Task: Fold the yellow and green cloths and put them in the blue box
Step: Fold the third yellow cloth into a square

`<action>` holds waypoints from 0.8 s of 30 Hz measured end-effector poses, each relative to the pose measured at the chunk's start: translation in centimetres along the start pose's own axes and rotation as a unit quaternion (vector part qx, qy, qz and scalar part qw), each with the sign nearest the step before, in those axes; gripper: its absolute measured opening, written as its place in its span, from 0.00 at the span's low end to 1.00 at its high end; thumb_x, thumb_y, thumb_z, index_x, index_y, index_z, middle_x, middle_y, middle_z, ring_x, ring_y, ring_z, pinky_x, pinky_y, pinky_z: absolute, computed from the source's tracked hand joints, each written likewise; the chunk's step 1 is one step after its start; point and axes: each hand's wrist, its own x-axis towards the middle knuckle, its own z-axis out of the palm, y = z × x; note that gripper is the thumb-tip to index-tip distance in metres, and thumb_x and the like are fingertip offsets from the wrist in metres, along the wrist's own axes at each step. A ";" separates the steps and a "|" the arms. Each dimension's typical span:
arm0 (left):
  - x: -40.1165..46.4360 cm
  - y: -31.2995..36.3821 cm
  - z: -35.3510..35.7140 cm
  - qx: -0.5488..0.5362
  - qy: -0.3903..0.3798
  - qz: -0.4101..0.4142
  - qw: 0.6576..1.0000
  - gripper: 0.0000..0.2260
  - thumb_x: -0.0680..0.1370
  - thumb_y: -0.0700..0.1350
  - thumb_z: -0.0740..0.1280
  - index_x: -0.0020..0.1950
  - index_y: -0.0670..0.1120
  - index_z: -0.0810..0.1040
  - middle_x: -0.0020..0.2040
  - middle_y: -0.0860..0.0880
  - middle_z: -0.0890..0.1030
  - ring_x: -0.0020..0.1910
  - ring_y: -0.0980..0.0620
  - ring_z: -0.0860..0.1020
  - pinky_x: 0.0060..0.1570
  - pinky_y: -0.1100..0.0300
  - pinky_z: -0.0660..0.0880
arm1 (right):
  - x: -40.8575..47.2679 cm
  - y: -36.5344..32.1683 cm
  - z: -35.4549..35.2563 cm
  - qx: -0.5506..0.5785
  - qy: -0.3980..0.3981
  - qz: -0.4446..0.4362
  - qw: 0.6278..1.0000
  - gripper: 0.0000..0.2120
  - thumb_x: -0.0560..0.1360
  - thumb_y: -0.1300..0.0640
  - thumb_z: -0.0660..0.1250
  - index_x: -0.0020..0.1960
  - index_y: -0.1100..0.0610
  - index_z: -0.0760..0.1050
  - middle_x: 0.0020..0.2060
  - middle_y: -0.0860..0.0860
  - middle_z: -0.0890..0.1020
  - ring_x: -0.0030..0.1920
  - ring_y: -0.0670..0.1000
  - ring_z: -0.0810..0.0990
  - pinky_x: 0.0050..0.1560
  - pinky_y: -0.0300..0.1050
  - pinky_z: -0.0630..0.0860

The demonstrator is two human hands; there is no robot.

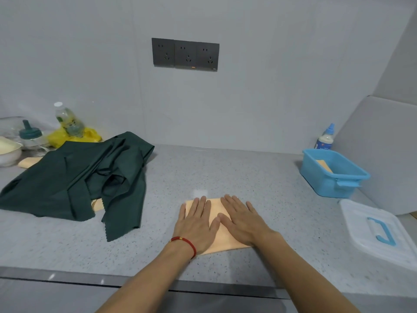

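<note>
A folded yellow cloth (220, 241) is shown lying flat on the speckled grey countertop (259, 177), close to its front edge. It is pressed down by both hands at once. The left hand (197, 224) rests palm-down on the cloth's left half, and the right hand (242, 219) on its right half, the two thumbs nearly meeting at the middle. In both hands the fingers are straight and slightly spread; nothing is gripped or pinched. The cloth's visible outline is roughly rectangular, and its longer side appears to run from the near right corner toward the far left.

The blue box (331, 175) stands well apart, to the right and farther back, with its long axis running obliquely away from the person. A folded yellow piece is already seen inside it. Because the box lies on the right, the right hand is judged the nearer for carrying the cloth across. The clear lid (379, 231) with a blue handle lies just in front of the box, off it.

The green cloths (76, 175) remain heaped and unfolded on the left, nearer the left hand, with a further yellow cloth edge (97, 204) showing beneath them. The step in hand is judged to be the flattening of a finished fold.
</note>
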 end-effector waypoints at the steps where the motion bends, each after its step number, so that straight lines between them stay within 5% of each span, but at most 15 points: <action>1: 0.0 -0.1 0.1 0.006 -0.006 -0.001 1.000 0.31 0.84 0.62 0.39 0.83 0.48 0.40 0.83 0.51 0.38 0.81 0.53 0.37 0.78 0.43 0.35 | 0.2 0.4 -0.3 -0.013 -0.008 0.006 1.000 0.32 0.84 0.36 0.39 0.83 0.47 0.37 0.81 0.42 0.39 0.81 0.44 0.37 0.79 0.56 0.32; 12: 0.8 -4.1 -1.1 0.009 -0.050 -0.043 0.998 0.28 0.84 0.60 0.38 0.82 0.53 0.35 0.81 0.57 0.35 0.80 0.54 0.34 0.76 0.38 0.31 | -0.4 0.6 0.4 -0.009 0.015 0.065 0.998 0.30 0.83 0.37 0.36 0.82 0.43 0.35 0.81 0.39 0.38 0.81 0.50 0.35 0.76 0.63 0.28; 15: 2.2 -5.2 -3.3 0.002 -0.058 -0.015 0.998 0.30 0.84 0.62 0.48 0.83 0.53 0.47 0.83 0.56 0.48 0.81 0.51 0.47 0.76 0.38 0.46 | -0.1 0.6 0.4 -0.012 0.032 0.072 0.997 0.30 0.83 0.36 0.35 0.82 0.43 0.35 0.81 0.41 0.37 0.81 0.50 0.34 0.76 0.65 0.28; 18: 3.6 -5.4 -6.5 -0.006 -0.059 -0.007 0.998 0.28 0.78 0.62 0.66 0.74 0.53 0.66 0.70 0.49 0.67 0.70 0.47 0.64 0.67 0.45 0.63 | 0.1 0.8 0.6 -0.002 0.038 0.080 0.996 0.30 0.83 0.35 0.36 0.82 0.41 0.35 0.81 0.42 0.36 0.81 0.50 0.34 0.76 0.65 0.29; 21: 3.5 -5.3 -7.1 -0.116 -0.082 -0.020 0.990 0.24 0.73 0.52 0.76 0.64 0.50 0.69 0.61 0.48 0.74 0.61 0.47 0.72 0.62 0.48 0.73 | -0.4 0.7 1.1 0.026 0.049 0.085 0.995 0.32 0.82 0.35 0.39 0.82 0.42 0.34 0.82 0.45 0.39 0.82 0.51 0.37 0.78 0.63 0.32; 24: 2.7 -4.9 -6.2 -0.255 -0.044 -0.015 0.966 0.21 0.73 0.40 0.74 0.57 0.51 0.66 0.53 0.46 0.78 0.50 0.48 0.79 0.48 0.53 0.81 | -0.7 0.8 1.2 0.125 0.094 0.083 0.984 0.37 0.82 0.36 0.50 0.83 0.48 0.36 0.83 0.48 0.50 0.82 0.50 0.46 0.80 0.57 0.35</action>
